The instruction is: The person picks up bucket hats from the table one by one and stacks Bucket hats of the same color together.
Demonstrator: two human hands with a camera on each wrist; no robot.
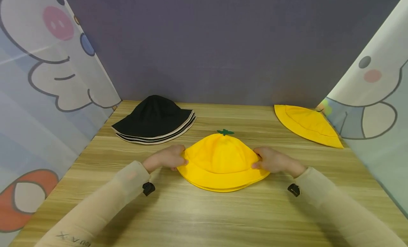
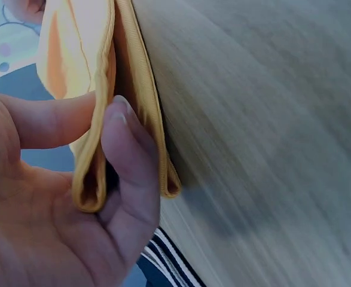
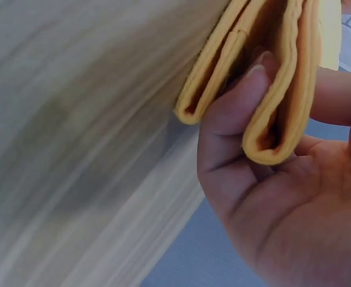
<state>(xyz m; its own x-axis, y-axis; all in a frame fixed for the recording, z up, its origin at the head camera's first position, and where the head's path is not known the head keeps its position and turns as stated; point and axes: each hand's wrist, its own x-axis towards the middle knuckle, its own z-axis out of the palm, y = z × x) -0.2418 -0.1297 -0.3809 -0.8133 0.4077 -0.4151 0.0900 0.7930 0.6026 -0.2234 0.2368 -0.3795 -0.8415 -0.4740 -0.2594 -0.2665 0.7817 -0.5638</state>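
Note:
A folded yellow bucket hat [image 1: 223, 155] with a green sprout on its crown is at the middle of the table. My left hand [image 1: 169, 157] pinches its left brim end, and my right hand [image 1: 271, 159] pinches the right end. In the left wrist view, the thumb lies on one side of the brim [image 2: 103, 78] and the fingers on the other. Beneath it is a second folded yellow hat [image 2: 142, 89], close to the tabletop; both wrist views show the curled fingers between the two hats. Mostly the upper hat hides the lower one in the head view.
Several black bucket hats with pale brim edges [image 1: 153, 118] are stacked at the back left of the wooden table [image 1: 204, 218]. Another folded yellow hat [image 1: 309, 125] lies at the back right, near the printed side curtain [image 1: 376, 109]. A grey panel [image 1: 204, 49] stands behind.

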